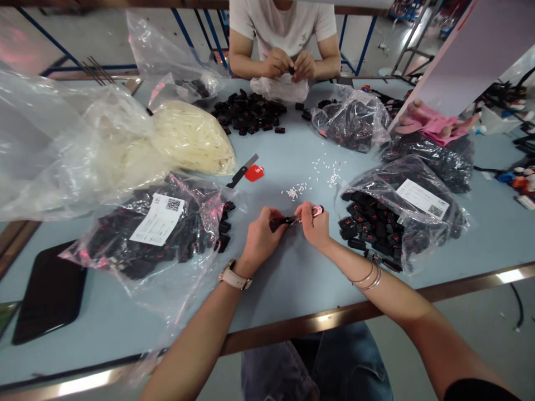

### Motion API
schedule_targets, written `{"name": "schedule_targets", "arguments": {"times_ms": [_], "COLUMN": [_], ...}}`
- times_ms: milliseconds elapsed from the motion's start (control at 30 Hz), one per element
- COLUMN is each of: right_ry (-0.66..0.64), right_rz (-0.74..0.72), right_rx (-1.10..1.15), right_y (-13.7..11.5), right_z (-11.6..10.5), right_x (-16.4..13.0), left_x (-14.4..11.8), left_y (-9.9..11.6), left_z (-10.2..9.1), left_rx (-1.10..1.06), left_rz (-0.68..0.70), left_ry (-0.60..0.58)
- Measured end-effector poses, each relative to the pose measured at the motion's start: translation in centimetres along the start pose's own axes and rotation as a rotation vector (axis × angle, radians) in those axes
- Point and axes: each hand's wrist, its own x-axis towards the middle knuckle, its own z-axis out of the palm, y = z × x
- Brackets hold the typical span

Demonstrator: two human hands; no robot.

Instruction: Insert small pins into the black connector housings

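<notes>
My left hand [259,236] grips a small black plastic part [279,222] above the blue table [288,278]. My right hand [314,224] holds a thin metal tool with a pink handle [317,210], its tip against the part. Both hands meet just in front of a scatter of tiny white pieces [293,192]. An open clear bag of black parts [378,225] lies right of my right hand. Another labelled bag of black parts [154,234] lies to the left of my left hand.
A person opposite works on a small black part with both hands [289,64] beside a loose pile of black parts [248,113]. A bag of white pieces [192,139], a utility knife [242,172], a red tag [254,173], more bags [353,120] and a black tablet [50,292] lie around.
</notes>
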Motion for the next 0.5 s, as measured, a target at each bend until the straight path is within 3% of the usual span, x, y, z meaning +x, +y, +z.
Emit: {"name": "schedule_targets", "arguments": {"times_ms": [500], "right_ry": [-0.022], "right_rz": [-0.091], "right_rx": [-0.227], "right_y": [-0.01], "right_z": [0.49], "right_x": [0.08], "left_x": [-0.05], "left_y": [-0.24], "left_z": [0.15], "left_rx": [0.013], "left_rz": [0.007], "left_ry": [0.003]}}
